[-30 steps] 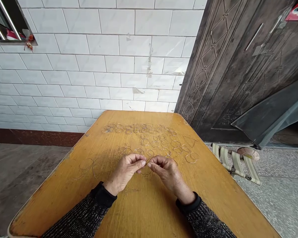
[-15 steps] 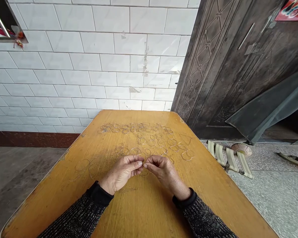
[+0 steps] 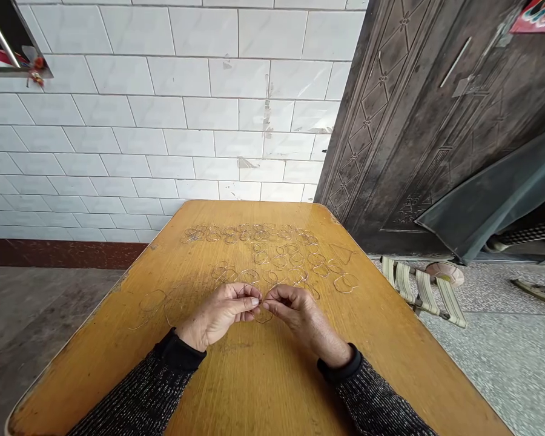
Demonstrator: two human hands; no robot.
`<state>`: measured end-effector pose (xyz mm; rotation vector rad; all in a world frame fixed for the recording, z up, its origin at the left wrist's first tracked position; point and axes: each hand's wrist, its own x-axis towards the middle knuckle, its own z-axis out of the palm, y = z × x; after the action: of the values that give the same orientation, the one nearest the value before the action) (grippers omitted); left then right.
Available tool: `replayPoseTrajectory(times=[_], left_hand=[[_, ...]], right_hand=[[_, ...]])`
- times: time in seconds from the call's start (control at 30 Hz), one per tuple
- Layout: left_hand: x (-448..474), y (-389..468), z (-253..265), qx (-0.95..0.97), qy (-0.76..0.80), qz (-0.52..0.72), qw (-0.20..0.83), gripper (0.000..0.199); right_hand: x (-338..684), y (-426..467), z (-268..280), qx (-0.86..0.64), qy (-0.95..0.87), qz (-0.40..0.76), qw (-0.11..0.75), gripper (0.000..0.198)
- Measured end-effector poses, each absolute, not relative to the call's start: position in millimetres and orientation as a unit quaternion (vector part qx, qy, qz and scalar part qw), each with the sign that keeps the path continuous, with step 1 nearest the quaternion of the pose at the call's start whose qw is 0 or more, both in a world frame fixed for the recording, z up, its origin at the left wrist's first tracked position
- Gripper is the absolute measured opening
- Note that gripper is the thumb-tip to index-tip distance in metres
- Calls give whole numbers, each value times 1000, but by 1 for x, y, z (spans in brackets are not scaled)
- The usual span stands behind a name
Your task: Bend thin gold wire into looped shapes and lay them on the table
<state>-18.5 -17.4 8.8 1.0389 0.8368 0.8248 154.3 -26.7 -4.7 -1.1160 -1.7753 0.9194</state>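
My left hand (image 3: 218, 312) and my right hand (image 3: 302, 312) meet fingertip to fingertip above the middle of the wooden table (image 3: 249, 387). Each pinches a thin wire loop (image 3: 264, 319), its curve showing just below the fingers; its ends are hidden by the fingertips. Just beyond the hands lie more thin wire loops (image 3: 346, 283), bent into rings and clustered shapes. A farther row of wire loops (image 3: 229, 235) runs across the far part of the table. To the left of my left hand, loose wire pieces (image 3: 153, 301) rest on the wood.
A white tiled wall (image 3: 181, 115) stands behind the table. At the right are a dark carved door (image 3: 404, 139) and a grey-green curtain (image 3: 476, 212). A stool with striped straps (image 3: 424, 290) stands beside the table's right edge. Dark checkered cloth (image 3: 536, 233) shows past the curtain.
My fingertips have drawn slightly apart, both hands still pinching the wire. The view has shifted a little. Dark checkered cloth has come into sight behind the curtain at the right.
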Motion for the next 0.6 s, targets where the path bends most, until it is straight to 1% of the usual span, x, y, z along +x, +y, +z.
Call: replayPoseTrajectory(times=[0.23, 0.47, 0.6], left_hand=[[-17, -17, 9, 437, 372, 393, 718, 24], [-16, -16, 8, 407, 358, 448, 711, 29], [-15, -16, 9, 403, 352, 464, 706, 27]], right_hand=[[151, -29, -1, -453, -688, 379, 423, 22], [148, -31, 0, -407, -652, 447, 457, 21], [145, -32, -3, -391, -631, 478, 470, 21]])
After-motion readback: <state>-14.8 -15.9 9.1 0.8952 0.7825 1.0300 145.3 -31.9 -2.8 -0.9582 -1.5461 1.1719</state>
